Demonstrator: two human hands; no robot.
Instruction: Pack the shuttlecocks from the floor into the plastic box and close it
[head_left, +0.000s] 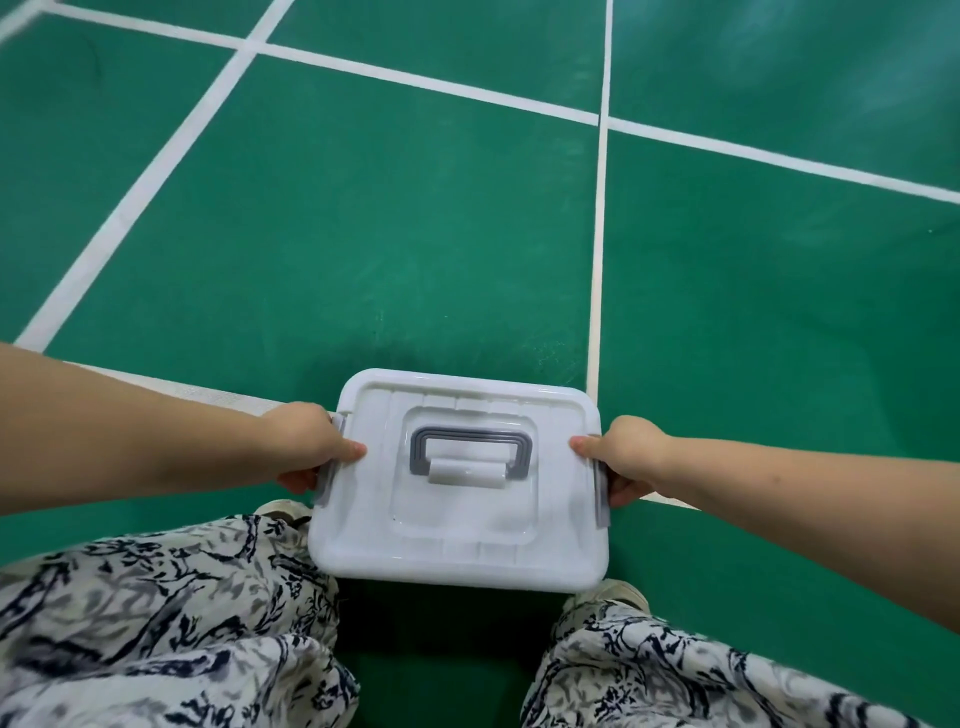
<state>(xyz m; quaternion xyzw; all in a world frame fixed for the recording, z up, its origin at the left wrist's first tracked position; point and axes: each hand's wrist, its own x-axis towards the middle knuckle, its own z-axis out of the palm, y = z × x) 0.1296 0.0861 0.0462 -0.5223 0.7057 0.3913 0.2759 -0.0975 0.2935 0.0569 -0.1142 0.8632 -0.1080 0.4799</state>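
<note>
A white plastic box (457, 545) with its lid on sits between my knees on the green floor. A grey handle (471, 448) lies flat in the lid's middle. My left hand (306, 452) grips the grey latch (326, 483) on the box's left side, thumb on the lid. My right hand (623, 457) grips the grey latch (601, 499) on the right side in the same way. No shuttlecocks are in sight; the box's inside is hidden by the lid.
Green court floor (415, 234) with white lines (598, 260) stretches ahead. My legs in patterned white and dark fabric (166, 623) fill the lower corners, with a shoe tip (618, 590) beside the box.
</note>
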